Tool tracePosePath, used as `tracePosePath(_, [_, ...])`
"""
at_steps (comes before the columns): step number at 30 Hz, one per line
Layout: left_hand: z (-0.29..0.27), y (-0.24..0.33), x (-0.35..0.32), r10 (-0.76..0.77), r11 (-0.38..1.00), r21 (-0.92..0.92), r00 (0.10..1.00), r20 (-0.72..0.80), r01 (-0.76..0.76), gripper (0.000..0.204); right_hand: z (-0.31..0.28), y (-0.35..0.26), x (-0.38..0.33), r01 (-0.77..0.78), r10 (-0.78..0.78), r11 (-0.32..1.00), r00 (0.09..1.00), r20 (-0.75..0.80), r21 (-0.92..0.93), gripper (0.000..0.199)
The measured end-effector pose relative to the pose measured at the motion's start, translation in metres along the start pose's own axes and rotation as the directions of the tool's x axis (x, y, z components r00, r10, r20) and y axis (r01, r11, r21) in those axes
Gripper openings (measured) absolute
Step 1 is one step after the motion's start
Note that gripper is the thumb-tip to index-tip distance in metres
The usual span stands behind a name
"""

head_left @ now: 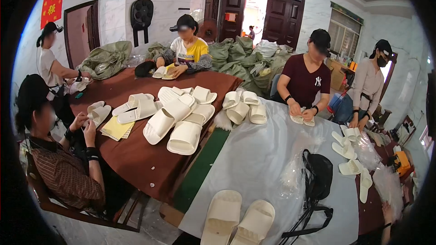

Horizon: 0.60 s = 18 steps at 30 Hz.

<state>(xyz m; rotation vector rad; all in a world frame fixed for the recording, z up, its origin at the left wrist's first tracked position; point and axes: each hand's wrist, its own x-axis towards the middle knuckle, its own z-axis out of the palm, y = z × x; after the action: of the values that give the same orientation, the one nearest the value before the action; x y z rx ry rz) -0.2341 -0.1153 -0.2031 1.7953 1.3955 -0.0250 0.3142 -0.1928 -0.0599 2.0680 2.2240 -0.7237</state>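
Checking the near edge first: where are the hands?

– L hand isn't in shot. One hand (pixel 387 211) w/ a dark wristband pokes up at the lower-right rim, prob. the wearer's R. Fingers are squashed by the lens, so can't tell if they're open or holding anything.

And the slippers?

– Closest white pair (pixel 238 220) lies side by side, toes up, on the grey sheet (pixel 254 154) at the bottom edge, well apart from that hand. Black bag (pixel 318 177) and clear plastic bags (pixel 295 172) sit just beyond.

Tips for handling?

– I'd keep the pair matched and soles flat, and keep the bag strap clear of them.

Farther back?

– Loose slipper pile (pixel 177 118) on the maroon table (pixel 136 154), co-workers round it, each w/ a slipper or two in hand. Green sacks (pixel 236 52) behind. The near pair's heels are cut off by the frame.
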Motion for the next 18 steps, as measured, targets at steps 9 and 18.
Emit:
tracePosePath(9, [0.016, -0.012, -0.021, 0.093, 0.991, 0.090, 0.989, 0.114, -0.103, 0.049, -0.002, 0.002, -0.041, -0.022, 0.022, 0.986, 1.000, 0.001, -0.165, 0.023])
tracePosePath(18, [-0.158, 0.216, -0.059, -0.023, 0.870, -0.493, 0.996, -0.084, -0.021, 0.036, -0.080, -0.041, -0.103, -0.353, 0.316, 0.848, 0.936, -0.157, -0.396, 0.026])
